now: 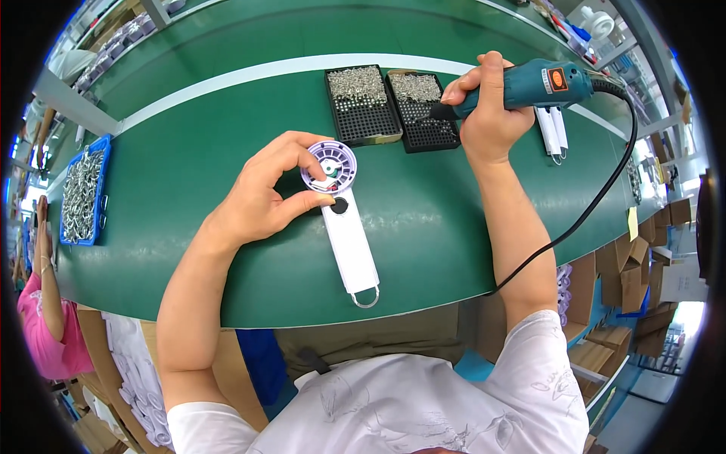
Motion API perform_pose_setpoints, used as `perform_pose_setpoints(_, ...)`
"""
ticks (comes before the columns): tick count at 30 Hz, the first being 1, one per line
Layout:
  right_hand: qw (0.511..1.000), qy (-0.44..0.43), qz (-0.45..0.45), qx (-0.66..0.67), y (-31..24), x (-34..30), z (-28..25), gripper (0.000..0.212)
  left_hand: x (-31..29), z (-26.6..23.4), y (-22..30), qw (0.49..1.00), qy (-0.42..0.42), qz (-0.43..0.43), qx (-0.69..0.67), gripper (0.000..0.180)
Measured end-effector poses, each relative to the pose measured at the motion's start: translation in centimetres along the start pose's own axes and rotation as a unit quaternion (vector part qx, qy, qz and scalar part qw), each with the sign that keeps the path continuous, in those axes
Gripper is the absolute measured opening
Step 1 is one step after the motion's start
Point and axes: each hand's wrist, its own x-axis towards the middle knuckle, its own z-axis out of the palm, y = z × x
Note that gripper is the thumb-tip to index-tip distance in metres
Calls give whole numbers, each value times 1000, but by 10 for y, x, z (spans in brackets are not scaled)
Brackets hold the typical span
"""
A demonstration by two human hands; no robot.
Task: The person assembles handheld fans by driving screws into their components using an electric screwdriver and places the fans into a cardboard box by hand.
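Observation:
My left hand (271, 181) grips a small handheld fan (354, 246) by its round head, thumb and fingers pressed around the lilac rim. The fan's white handle lies on the green table and points toward me, with a wire loop at its end. Inside the open head, small parts and a bit of red show. My right hand (495, 113) is wrapped round a teal electric screwdriver (533, 85), held nearly level. Its dark tip is over the right-hand black screw tray (431, 136); whether a screw sits on the tip cannot be made out.
Beside that tray lies another black screw tray (367, 125). A blue bin (97, 193) of metal parts stands at the far left. White handles (552, 132) lie at the right, near the hanging black cable (597, 200). Another person in a pink top (53, 333) is at the left edge.

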Motion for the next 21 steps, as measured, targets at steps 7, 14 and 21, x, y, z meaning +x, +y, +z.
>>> perform_pose_setpoints(7, 1000, -4, 1, -11, -1, -1, 2, 19, -1, -3, 1, 1000, -20, -16, 1, 32)
perform_pose_setpoints(14, 1000, -1, 7, -20, -1, 1, 5, 19, -1, -1, 2, 1000, -5, -11, -9, 31)
perform_pose_setpoints(21, 991, -51, 60, -110, 1, 12, 23, 24, 0, -2, 2, 1000, -2, -6, -7, 33)
